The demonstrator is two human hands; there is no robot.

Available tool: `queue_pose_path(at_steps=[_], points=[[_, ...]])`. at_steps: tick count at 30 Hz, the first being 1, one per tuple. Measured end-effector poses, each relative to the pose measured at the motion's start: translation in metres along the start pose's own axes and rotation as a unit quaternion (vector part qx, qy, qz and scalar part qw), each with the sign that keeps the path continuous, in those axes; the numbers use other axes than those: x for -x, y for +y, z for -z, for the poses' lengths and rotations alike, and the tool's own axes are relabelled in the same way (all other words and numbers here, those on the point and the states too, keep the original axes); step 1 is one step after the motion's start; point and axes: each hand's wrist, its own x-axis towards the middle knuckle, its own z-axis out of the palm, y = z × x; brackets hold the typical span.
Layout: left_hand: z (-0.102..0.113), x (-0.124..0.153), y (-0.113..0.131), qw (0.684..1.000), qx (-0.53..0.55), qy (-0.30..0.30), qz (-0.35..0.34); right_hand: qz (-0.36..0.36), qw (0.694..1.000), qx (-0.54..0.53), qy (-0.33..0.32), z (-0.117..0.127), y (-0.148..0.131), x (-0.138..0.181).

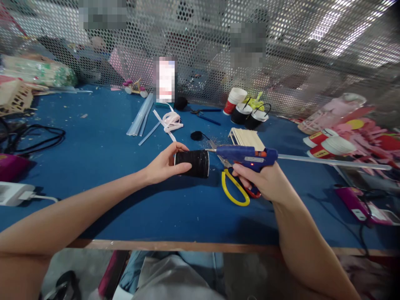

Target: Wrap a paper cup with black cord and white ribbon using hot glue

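My left hand (171, 163) is closed around a paper cup (193, 163) wrapped in black, with a white edge at each end. It lies on its side, held just above or on the blue table; which, I cannot tell. In my right hand (261, 177) is a blue hot glue gun (237, 153), its red light lit and a long clear glue stick (331, 161) out of its back. The nozzle tip meets or nearly meets the cup's upper right edge. Under the gun lie scissors (235, 189) with a yellow handle, partly hidden by my right hand.
Behind are white ribbon (171, 121), clear glue sticks (140, 116), pliers (206, 114), a black disc (196, 135) and wooden sticks (246, 137). Black cups (240, 113) stand near the perforated metal screen (200, 41). A purple power strip (356, 204) with cords lies right.
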Motion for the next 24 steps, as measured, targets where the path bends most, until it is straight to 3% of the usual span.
queue_pose_path(at_steps=[5, 10, 13, 18, 24], points=[[0.001, 0.0, -0.003, 0.998, -0.04, -0.036, 0.013, -0.014, 0.998, -0.061, 0.024, 0.004, 0.003, -0.006], [0.005, -0.002, -0.012, 0.994, -0.083, -0.062, 0.029, -0.013, 0.971, -0.094, 0.221, 0.026, 0.013, -0.016], [0.004, -0.004, -0.016, 0.992, -0.11, -0.064, -0.004, -0.039, 0.955, 0.056, 0.29, 0.044, 0.022, -0.028], [0.002, -0.005, -0.014, 0.977, -0.203, -0.062, -0.018, -0.102, 0.906, 0.308, 0.272, 0.06, 0.038, -0.055], [0.012, -0.005, -0.015, 0.969, -0.237, -0.066, -0.007, -0.133, 0.884, 0.382, 0.235, 0.053, 0.058, -0.075]])
